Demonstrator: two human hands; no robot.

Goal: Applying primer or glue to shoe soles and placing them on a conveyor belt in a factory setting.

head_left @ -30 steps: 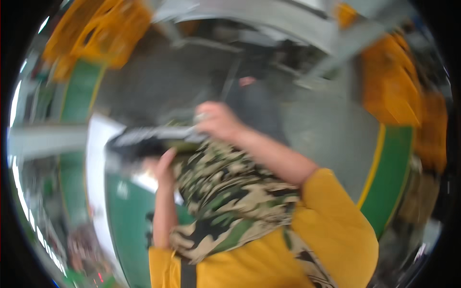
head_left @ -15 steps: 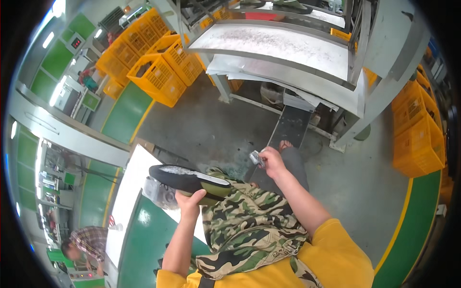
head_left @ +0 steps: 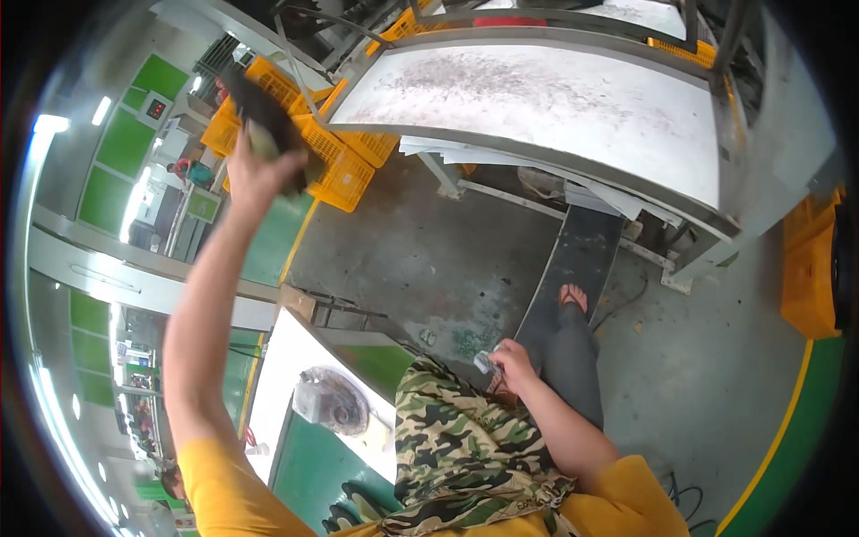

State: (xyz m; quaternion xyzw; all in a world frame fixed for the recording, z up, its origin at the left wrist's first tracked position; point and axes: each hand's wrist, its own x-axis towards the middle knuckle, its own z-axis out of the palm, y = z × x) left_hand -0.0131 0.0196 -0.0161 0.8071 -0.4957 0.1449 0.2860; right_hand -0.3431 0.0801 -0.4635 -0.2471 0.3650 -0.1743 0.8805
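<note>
My left hand [head_left: 253, 177] is raised at the far left, its fingers closed round a dark shoe [head_left: 268, 115] with an olive patch, blurred by motion. In front of my camouflage apron [head_left: 465, 421], my right hand [head_left: 514, 362] pinches a small grey, crumpled-looking thing [head_left: 485, 362] whose kind I cannot make out. On the white tabletop [head_left: 273, 376] at my left sits a round, stained dish [head_left: 351, 413] with a clear plastic lump [head_left: 313, 396] at its side. Several dark green shoes or soles [head_left: 362, 501] lie on the green surface [head_left: 313, 465] below it.
A metal rack with a stained white shelf [head_left: 537, 89] stands ahead. Yellow crates [head_left: 344, 179] are stacked beyond my left hand, and another yellow crate [head_left: 810, 277] stands at the right. My sandalled foot [head_left: 573, 296] rests on a dark plank [head_left: 573, 259].
My left hand has lifted the shoe from above the tabletop, up and away toward the rack and crates, uncovering the round dish. My right hand has moved slightly down and still grips the grey thing.
</note>
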